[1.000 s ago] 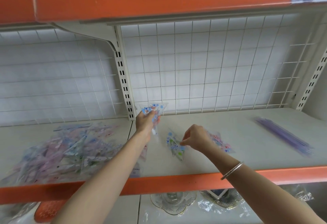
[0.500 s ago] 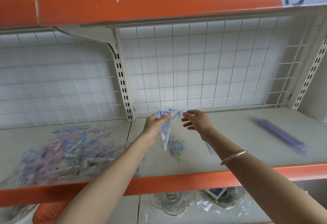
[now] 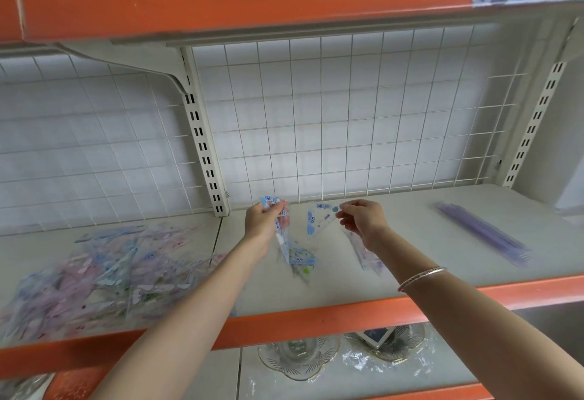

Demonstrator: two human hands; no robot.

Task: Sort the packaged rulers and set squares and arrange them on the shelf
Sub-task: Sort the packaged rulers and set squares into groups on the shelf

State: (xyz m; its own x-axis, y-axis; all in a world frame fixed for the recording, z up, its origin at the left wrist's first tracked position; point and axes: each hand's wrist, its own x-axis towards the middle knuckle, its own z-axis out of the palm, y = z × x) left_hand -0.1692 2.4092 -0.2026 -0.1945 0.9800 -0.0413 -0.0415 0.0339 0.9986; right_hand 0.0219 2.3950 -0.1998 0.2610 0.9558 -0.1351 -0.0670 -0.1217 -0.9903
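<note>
Between the two hands, just above the shelf (image 3: 410, 241): left hand (image 3: 264, 222) is curled round a small bundle of packaged set squares (image 3: 278, 210) that hangs point-down. Right hand (image 3: 363, 219) pinches one set square pack (image 3: 319, 219) by a corner, thumb and forefinger only. Directly below lies a small stack (image 3: 300, 260); a further pack (image 3: 365, 254) sits under the right wrist. Purple rulers (image 3: 483, 235) lie well right of the right hand, and the unsorted heap (image 3: 94, 266) lies left of the left forearm. Risks, my judgement: the sleeves look glossy, so the corner pinch could let the pack swing or drop short of the stack. The left bundle may fan out and slide free if I loosen it. A sweeping forearm could drag the heap toward the orange lip (image 3: 316, 320). Blur hides the print, so I could misjudge the type.
</note>
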